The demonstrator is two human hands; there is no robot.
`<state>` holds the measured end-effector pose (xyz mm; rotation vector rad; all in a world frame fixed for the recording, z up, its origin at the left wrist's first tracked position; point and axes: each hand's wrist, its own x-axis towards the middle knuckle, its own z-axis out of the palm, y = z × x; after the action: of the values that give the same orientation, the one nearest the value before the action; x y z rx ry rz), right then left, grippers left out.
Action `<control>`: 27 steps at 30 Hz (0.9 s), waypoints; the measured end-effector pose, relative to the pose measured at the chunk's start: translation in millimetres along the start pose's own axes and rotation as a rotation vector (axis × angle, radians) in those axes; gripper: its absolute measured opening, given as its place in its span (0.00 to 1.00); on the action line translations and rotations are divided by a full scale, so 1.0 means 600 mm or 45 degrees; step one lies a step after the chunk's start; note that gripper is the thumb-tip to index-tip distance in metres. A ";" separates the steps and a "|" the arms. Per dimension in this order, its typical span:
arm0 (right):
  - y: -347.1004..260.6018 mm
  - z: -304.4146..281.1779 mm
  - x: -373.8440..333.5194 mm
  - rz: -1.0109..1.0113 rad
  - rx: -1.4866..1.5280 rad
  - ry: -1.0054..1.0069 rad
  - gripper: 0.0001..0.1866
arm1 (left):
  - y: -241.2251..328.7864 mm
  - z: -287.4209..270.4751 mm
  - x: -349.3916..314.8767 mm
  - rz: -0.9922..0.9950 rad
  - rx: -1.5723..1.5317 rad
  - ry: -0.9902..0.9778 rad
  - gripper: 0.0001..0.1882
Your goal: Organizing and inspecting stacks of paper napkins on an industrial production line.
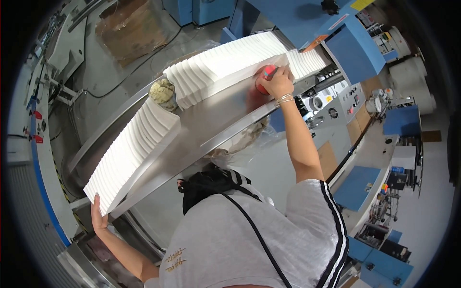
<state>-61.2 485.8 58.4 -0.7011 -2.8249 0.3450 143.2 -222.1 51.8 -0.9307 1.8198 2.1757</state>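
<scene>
My left hand lies with its fingers stretched out against the near-left end of a row of white paper stacks. These stand on edge along a shiny metal trough. My right hand, at the trough's right part, has its fingers wrapped round a red round object; its exact kind is unclear. Close behind it runs a longer row of white paper stacks. A crumpled yellowish wad sits in the gap between the two rows. More white sheets stand right of my right hand.
Blue machine housings rise beyond the trough's right end, with a grey control panel nearer. A flattened brown cardboard lies on the floor at the back. A black bag hangs at my front. Black cable crosses the floor.
</scene>
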 end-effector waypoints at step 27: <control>-0.337 0.013 -0.264 -0.253 1.126 -1.107 0.27 | 0.025 0.068 -0.038 -0.017 0.001 0.010 0.38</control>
<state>-13.3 234.4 83.5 -0.0443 -2.8552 2.0834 139.5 -181.6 79.8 -0.9500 1.8130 2.1664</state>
